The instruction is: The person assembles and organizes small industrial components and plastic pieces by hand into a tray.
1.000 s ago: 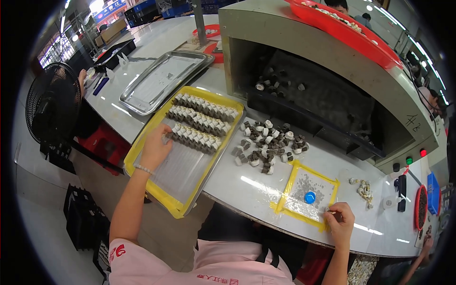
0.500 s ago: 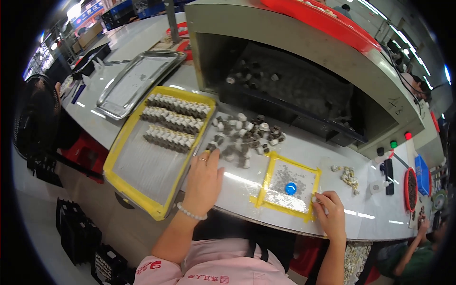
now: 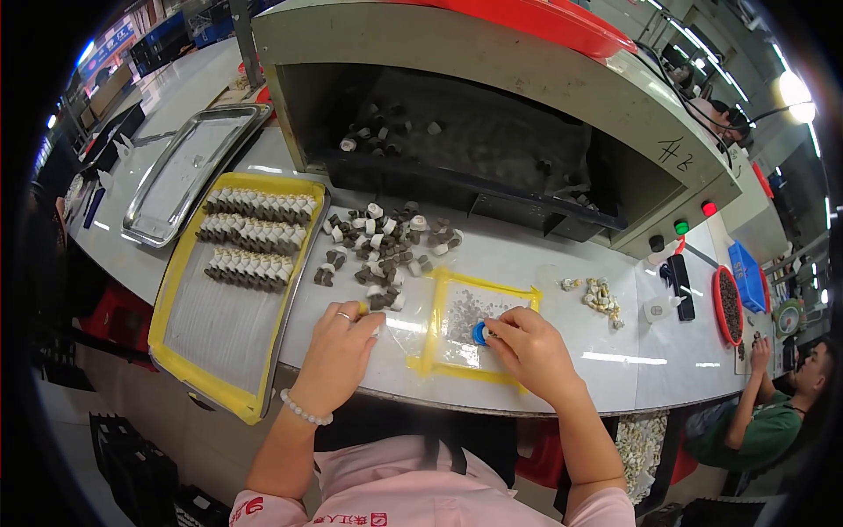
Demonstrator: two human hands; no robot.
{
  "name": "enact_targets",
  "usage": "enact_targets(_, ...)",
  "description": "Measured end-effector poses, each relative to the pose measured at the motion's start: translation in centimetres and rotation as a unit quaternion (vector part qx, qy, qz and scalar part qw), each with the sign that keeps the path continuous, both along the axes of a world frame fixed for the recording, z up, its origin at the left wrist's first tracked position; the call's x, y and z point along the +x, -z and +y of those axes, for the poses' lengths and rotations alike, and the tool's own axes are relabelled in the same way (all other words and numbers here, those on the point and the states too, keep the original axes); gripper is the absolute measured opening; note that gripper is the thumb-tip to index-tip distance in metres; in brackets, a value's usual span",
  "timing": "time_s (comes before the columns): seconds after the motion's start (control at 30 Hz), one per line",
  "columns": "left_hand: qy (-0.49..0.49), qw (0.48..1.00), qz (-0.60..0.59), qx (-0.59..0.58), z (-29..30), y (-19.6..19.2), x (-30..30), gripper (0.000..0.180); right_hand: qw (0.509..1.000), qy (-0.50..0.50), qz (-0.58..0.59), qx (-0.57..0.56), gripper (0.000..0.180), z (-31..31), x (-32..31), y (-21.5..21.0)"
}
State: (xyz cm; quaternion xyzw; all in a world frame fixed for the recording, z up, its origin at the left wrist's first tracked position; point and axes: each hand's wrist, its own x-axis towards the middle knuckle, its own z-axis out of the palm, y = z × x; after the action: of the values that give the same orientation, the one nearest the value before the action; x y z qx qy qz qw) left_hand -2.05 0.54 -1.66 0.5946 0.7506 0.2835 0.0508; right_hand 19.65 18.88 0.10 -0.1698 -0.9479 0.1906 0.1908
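My right hand [image 3: 531, 351] is closed in a pinch over a yellow-taped square sheet [image 3: 436, 321], its fingertips at a round blue cap [image 3: 479, 333]. A small pale thing shows between those fingertips; its kind is too small to tell. My left hand [image 3: 334, 356] has bent fingers and its thumb close together beside a loose pile of small dark-and-white pieces [image 3: 376, 241]. What it pinches is mostly hidden. Left of it lies a yellow-edged tray [image 3: 219, 351] with three rows of similar pieces standing in its far part.
Behind the pile stands an open-fronted metal box [image 3: 351, 44] with a dark bin [image 3: 492, 206] inside. Small yellowish-white parts [image 3: 602, 300] lie right of the taped square. An empty metal tray [image 3: 145, 224] is at the far left. At right are a red basket [image 3: 728, 307] and a co-worker [image 3: 746, 430].
My right hand has moved left from the taped square's right edge onto the blue cap. My left hand's fingers have drawn in beside the pile. The view has shifted rightward.
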Motion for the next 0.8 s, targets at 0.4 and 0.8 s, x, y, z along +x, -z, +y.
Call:
enact_targets(0.4, -0.001, 0.988, -0.154, 0.012, -0.5, 0.0, 0.4, 0.034, 0.996, 0.017, 0.034, -0.075, 0.022, -0.2, 0.0, -0.1)
enact_targets(0.8, 0.038, 0.695, -0.715, 0.066, 2.8, 2.3, 6.8, 0.035, 0.916, 0.02, 0.137, -0.377, 0.025, -2.3, 1.2, 0.9)
